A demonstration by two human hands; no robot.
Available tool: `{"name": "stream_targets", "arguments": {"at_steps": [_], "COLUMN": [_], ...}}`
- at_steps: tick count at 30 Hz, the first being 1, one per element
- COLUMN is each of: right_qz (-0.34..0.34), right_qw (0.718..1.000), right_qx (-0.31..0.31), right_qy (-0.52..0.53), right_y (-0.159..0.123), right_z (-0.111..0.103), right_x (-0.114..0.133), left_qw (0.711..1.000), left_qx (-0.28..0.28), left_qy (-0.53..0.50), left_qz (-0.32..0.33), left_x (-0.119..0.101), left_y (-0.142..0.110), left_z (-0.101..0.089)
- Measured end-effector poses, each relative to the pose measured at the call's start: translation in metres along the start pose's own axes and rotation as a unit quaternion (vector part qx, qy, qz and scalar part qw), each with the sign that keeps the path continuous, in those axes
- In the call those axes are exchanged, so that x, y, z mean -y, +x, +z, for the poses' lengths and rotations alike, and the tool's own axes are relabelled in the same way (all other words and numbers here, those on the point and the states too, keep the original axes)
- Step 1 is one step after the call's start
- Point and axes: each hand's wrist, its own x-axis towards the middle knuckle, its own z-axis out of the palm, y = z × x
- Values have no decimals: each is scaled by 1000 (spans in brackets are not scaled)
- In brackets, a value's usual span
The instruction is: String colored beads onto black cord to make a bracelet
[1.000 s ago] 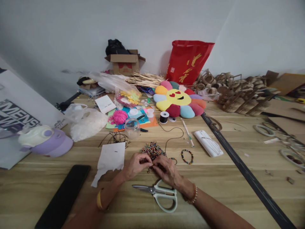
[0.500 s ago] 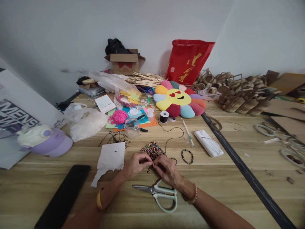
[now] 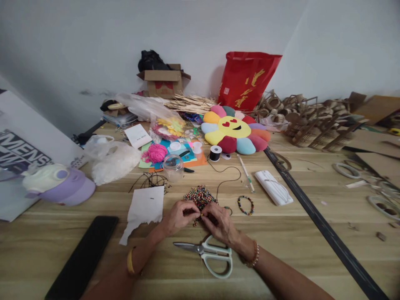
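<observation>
Right grip (image 3: 222,223) shifted slightly away from left grip (image 3: 177,216), pinching yellow bead (image 3: 202,215), left fingertips together, contents unclear

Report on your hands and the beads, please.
Left hand and right hand nearly touching. Yellow bead between their fingertips. Bead pile just beyond. Scissors nearer, not blocking.

A yellow bead (image 3: 202,214) has come into clearer view at the right hand (image 3: 221,221).

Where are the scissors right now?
In the head view, the scissors lie on the table low in the picture, just right of centre, on the near side of the right hand, with the blades pointing left.
</observation>
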Motion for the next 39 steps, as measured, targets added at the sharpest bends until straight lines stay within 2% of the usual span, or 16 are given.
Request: {"name": "stream_targets", "arguments": {"at_steps": [30,39], "right_qz": [-4,-18], "right_qw": [1000,1000], "right_qx": [9,19], "right_qy": [2,8], "right_y": [1,7], "right_z": [-1,-9], "right_x": [1,16], "left_qw": [1000,1000], "left_qx": [3,3], "left_qy": [13,16], "left_qz": [-4,-23], "left_x": [-5,-10], "left_y": [-1,-2], "left_z": [0,-3]}}
